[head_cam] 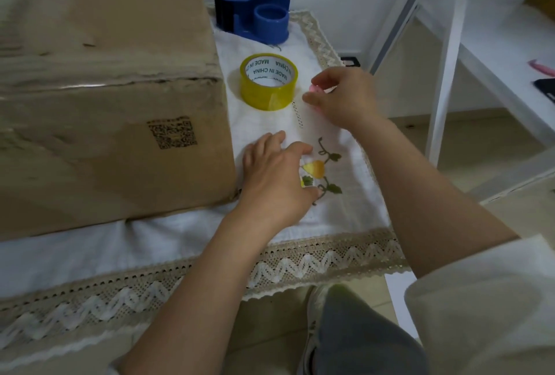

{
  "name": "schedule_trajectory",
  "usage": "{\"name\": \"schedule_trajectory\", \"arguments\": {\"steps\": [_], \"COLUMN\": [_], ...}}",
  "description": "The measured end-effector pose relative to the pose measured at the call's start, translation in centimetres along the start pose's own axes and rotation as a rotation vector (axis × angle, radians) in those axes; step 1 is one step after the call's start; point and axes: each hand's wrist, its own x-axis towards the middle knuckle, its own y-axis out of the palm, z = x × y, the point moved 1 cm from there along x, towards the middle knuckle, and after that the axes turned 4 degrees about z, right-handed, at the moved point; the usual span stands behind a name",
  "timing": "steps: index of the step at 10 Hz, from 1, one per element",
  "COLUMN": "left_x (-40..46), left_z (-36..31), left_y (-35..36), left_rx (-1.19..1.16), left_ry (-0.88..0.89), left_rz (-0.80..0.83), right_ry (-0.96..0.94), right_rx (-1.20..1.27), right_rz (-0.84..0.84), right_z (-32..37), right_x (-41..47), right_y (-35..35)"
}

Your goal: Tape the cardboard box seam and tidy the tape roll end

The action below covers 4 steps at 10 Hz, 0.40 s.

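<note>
Yellow-tinted roll of clear packing tape (268, 82), lying flat on its side, hole upward, on white embroidered cloth with beige lace border (300, 257) over the table; just right of large brown cardboard box (111, 122), glossy taped seam along its top edge; loose tape end not discernible. Right hand (341, 97) just beside the roll, to its right, fingers pinched narrow on small pink object (315, 88), identity unclear. Left hand (277, 178) nearer the camera, flat and spread on the cloth, holding nothing, close to the box corner. Right hand nearer, so likelier to reach the roll. Beyond, blue plastic tape dispenser (255, 16), empty.
</note>
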Motion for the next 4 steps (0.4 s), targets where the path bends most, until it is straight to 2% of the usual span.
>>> {"name": "schedule_trajectory", "arguments": {"steps": [4], "left_x": [0.35], "left_z": [0.08], "left_y": [0.02], "left_rx": [0.007], "left_ry": [-0.018], "left_rz": [0.005], "right_ry": [-0.02], "right_rx": [-0.015], "right_rz": [-0.018], "right_z": [-0.94], "right_x": [0.13], "right_y": [0.98]}}
